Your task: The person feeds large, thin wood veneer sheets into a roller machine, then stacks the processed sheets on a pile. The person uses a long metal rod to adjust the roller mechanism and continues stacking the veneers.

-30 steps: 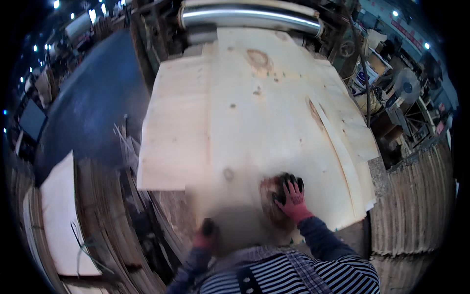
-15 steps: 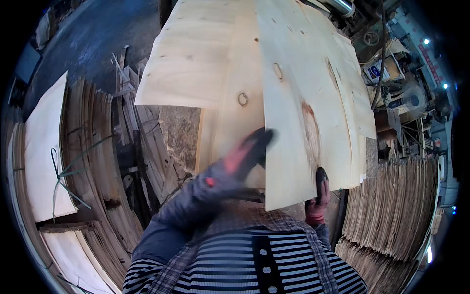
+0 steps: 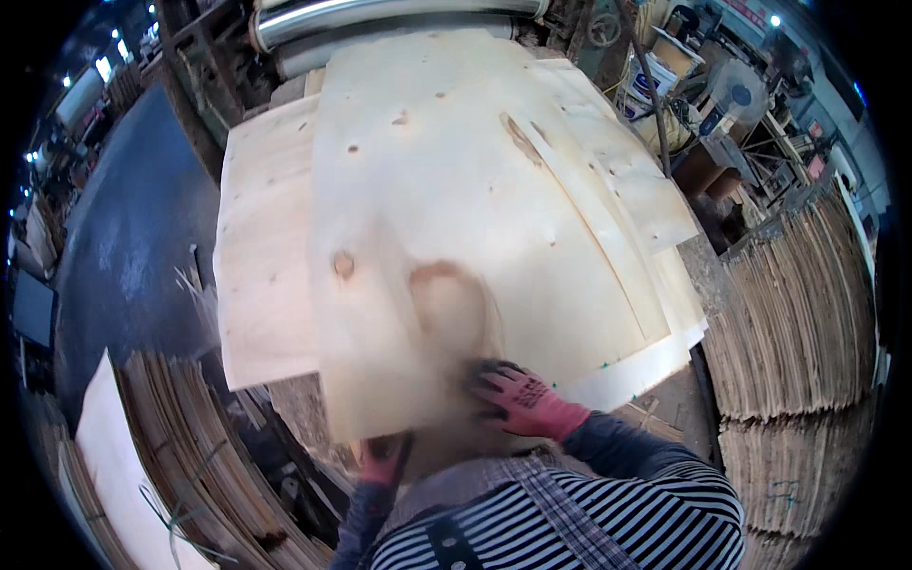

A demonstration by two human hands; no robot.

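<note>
A large pale wood veneer sheet [image 3: 418, 190] with brown knots lies across a stack of other veneer sheets [image 3: 271, 247] in front of me. Its near part is blurred by motion. At its near left corner my left hand [image 3: 382, 463], in a pink and black glove, seems closed on the edge; some of its fingers are hidden. My right hand [image 3: 522, 397], gloved the same way, lies on top of the sheet near its front edge. The right fingers are spread, with slightly smeared tips.
Metal rollers [image 3: 380, 21] stand beyond the far end of the sheets. Tall veneer stacks rise at the right [image 3: 798, 313] and at the lower left [image 3: 180, 427], the left one with green string. A fan [image 3: 736, 95] stands at the back right. Dark floor [image 3: 133, 247] stretches along the left.
My view has swung, bringing the rollers into sight. The top veneer sheet now lies further left over the stack. My left hand moved down to the near edge; my right moved onto the sheet.
</note>
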